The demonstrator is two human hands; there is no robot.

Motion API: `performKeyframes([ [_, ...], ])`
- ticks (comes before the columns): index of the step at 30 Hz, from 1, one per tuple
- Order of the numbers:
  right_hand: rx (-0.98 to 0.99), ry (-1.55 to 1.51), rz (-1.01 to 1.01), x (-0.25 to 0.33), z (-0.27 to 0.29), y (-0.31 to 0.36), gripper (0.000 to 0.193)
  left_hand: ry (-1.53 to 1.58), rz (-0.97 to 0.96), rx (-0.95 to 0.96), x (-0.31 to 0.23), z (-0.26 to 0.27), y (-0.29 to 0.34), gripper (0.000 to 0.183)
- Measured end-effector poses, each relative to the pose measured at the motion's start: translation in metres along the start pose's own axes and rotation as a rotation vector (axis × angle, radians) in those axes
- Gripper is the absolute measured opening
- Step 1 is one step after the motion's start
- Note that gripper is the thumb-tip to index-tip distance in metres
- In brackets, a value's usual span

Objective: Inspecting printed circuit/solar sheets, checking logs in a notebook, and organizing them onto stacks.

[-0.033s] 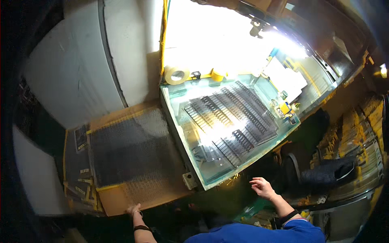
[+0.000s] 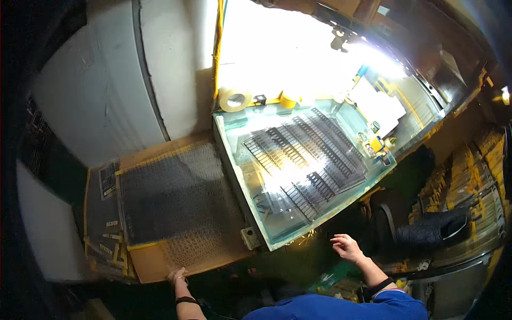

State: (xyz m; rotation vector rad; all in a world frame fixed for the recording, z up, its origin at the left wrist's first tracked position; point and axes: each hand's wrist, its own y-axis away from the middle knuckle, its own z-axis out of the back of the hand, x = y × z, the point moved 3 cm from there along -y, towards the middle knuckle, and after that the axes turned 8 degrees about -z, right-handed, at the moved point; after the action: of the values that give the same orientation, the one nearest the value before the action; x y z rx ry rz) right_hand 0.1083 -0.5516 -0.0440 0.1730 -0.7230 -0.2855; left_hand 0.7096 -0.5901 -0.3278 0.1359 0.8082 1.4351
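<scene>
My left hand [image 2: 177, 274] is at the near edge of a brown board [image 2: 152, 262], its fingers closed over that edge. On the board lies a dark mesh-like sheet [image 2: 170, 197] with yellow strips along two sides. My right hand [image 2: 346, 248] hangs in the air off the near side of the light table, fingers apart and holding nothing. On the glass-topped light table [image 2: 277, 237] lie several overlapping clear film sheets [image 2: 312, 160] with dark printed patterns, strongly lit.
Tape rolls [image 2: 234, 100] stand at the table's back edge, with small bottles [image 2: 376, 143] and white papers [image 2: 377, 109] at its right. Grey panels [image 2: 101, 90] rise at the far left. Yellow-edged frames [image 2: 464, 186] are stacked at the right beside a dark roll-like object [image 2: 432, 226].
</scene>
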Motion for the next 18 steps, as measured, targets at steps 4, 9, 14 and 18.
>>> performKeyframes([
  [4, -0.023, 0.009, 0.062, -0.006, -0.002, -0.01, 0.021, 0.687, 0.098, 0.463, 0.027, 0.0, -0.025, 0.026],
  [9, -0.042, 0.008, 0.062, -0.004, 0.004, -0.008, 0.022, 1.483, 0.266, 0.612, -0.038, -0.048, 0.056, 0.054],
  [14, 0.081, 0.074, 0.193, 0.022, 0.005, -0.011, 0.023, 1.1, 0.36, 0.664, -0.036, -0.091, 0.096, 0.035],
  [18, 0.042, 0.11, 0.238, 0.033, 0.031, -0.015, 0.022, 1.118, 0.242, 0.358, -0.046, -0.085, 0.088, 0.014],
])
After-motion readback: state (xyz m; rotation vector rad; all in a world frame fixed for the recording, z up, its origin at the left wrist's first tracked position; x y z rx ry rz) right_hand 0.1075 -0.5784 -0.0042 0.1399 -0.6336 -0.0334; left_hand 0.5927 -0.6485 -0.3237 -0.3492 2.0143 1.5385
